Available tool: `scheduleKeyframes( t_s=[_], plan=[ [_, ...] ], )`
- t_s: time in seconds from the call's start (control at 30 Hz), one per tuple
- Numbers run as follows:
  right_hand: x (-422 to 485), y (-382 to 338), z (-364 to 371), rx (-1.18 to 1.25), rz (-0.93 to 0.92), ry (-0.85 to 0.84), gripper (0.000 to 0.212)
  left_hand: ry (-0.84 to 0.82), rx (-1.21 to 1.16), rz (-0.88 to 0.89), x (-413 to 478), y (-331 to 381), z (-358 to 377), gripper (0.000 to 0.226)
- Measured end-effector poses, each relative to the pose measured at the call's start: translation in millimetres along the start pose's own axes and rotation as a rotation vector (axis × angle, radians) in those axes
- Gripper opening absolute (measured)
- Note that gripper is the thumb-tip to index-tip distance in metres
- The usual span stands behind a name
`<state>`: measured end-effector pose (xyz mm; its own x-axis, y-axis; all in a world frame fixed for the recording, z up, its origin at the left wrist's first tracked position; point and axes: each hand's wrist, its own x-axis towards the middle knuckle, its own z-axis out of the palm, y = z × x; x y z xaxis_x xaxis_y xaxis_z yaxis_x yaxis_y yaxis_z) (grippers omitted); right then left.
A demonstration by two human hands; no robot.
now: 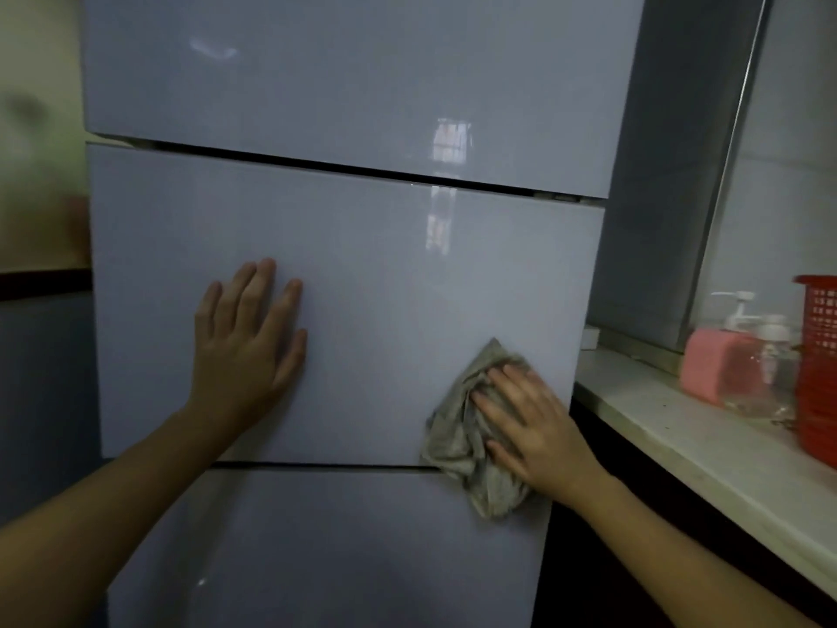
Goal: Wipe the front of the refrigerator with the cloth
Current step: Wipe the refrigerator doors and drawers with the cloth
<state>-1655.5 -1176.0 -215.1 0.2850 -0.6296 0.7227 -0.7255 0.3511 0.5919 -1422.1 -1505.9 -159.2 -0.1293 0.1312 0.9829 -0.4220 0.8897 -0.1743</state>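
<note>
Refrigerator: pale grey glossy front, fills most of the head view. It stands upright with its long axis vertical and its front facing the camera. Three panels are stacked: upper panel, middle panel and lower panel. The dark seams between them run across, sloping slightly down toward the right in this view.

Left hand: laid flat on the left part of the middle panel. Palm is against the surface, fingers straight, slightly spread and pointing up. It holds nothing.

Cloth: grey-beige and crumpled, lying against the fridge front near its right edge. Its long axis is roughly vertical, with one corner pointing up. The upper part lies on the middle panel; the lower part crosses the seam onto the lower panel.

Right hand: presses the cloth against the front. Fingers are spread, fairly straight and point up and to the left. The palm covers the right side of the cloth. No pinch is visible; the cloth is pinned under the flat hand.

Counter: pale top, just right of the refrigerator. On it, well apart from the hands, stand a pink pump bottle, a clear bottle beside it and a red basket at the frame edge.
</note>
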Motion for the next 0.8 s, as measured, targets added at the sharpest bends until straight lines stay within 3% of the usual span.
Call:
scheduleKeyframes(
  t_s=[0.13, 0.33, 0.6, 0.67, 0.8],
  plan=[
    [3, 20, -9, -0.028, -0.061, -0.024, 0.063, -0.002, 0.004, -0.003, 2, 0, -2, 0.053],
    [61, 75, -43, 0.018, 0.331, 0.146, 0.058, -0.026, -0.009, -0.017, 4, 2, -6, 0.054],
    [134, 63, -54, 0.155, 0.566, 0.238, 0.073, -0.074, 0.005, 0.02, 6, -6, -14, 0.057],
    [137, 49, -46, 0.126, 0.495, 0.191, 0.079, -0.091, 0.006, 0.029, 7, -8, -16, 0.057],
    [147, 39, -35, 0.082, 0.247, 0.198, 0.065, -0.135, 0.011, 0.062, 9, -15, -21, 0.057]
  ],
)
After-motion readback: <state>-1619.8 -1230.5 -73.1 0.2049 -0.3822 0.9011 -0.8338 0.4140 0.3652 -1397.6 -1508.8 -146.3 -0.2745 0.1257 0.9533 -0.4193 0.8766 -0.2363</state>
